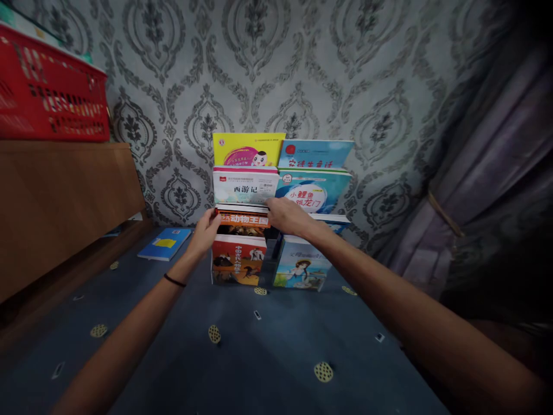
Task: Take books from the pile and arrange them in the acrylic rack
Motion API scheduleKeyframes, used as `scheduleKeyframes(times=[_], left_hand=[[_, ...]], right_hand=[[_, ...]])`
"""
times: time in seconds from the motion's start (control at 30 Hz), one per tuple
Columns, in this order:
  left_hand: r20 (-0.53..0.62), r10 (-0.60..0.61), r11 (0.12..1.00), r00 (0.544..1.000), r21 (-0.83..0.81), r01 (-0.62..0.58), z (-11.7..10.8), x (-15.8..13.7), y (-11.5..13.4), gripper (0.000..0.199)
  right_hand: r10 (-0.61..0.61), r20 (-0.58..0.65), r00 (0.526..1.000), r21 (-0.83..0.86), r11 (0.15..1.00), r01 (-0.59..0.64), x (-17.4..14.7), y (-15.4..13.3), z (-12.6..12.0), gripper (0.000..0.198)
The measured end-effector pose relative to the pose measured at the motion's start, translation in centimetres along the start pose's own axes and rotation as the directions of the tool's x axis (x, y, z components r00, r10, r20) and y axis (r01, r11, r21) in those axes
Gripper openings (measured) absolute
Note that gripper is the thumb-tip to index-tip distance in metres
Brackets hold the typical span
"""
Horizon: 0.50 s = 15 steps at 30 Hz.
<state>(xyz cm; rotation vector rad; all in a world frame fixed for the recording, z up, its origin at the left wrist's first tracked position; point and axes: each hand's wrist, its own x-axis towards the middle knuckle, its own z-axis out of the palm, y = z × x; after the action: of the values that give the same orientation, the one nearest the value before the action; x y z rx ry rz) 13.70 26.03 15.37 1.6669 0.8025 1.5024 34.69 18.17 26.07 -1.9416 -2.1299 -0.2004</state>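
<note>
A tiered rack [271, 259] holds books in two columns before the wall. My left hand [204, 232] grips the left edge of an orange-and-black book [244, 222] in the left column. At that book's upper right corner is my right hand [287, 216], its fingers curled over the edge. Behind it stand a white book [245, 187] and a yellow book [248, 150]; in front is a red book [239, 262]. The right column has a teal book [317, 190], a blue book [319, 151] and a book with a girl in a hat [302, 265].
A blue book [165, 244] lies flat on the dark blue patterned cloth [268, 357], left of the rack. A red plastic basket [52, 92] sits on a wooden cabinet [69, 207] at left. A tied curtain [436, 230] hangs at right.
</note>
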Motion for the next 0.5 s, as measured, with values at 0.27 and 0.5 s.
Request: scheduleKeyframes(times=[0.27, 0.5], left_hand=[[0.034, -0.138, 0.989, 0.990, -0.043, 0.140, -1.1, 0.8, 0.7, 0.038], [0.014, -0.030, 0.999, 0.999, 0.018, 0.030, -1.1, 1.0, -0.3, 0.034]], right_hand=[[0.038, -0.528, 0.849, 0.368, 0.911, 0.188, -7.4, -1.7, 7.1, 0.059], [0.374, -0.323, 0.870, 0.802, 0.595, 0.042, -5.5, -1.1, 15.5, 0.080]])
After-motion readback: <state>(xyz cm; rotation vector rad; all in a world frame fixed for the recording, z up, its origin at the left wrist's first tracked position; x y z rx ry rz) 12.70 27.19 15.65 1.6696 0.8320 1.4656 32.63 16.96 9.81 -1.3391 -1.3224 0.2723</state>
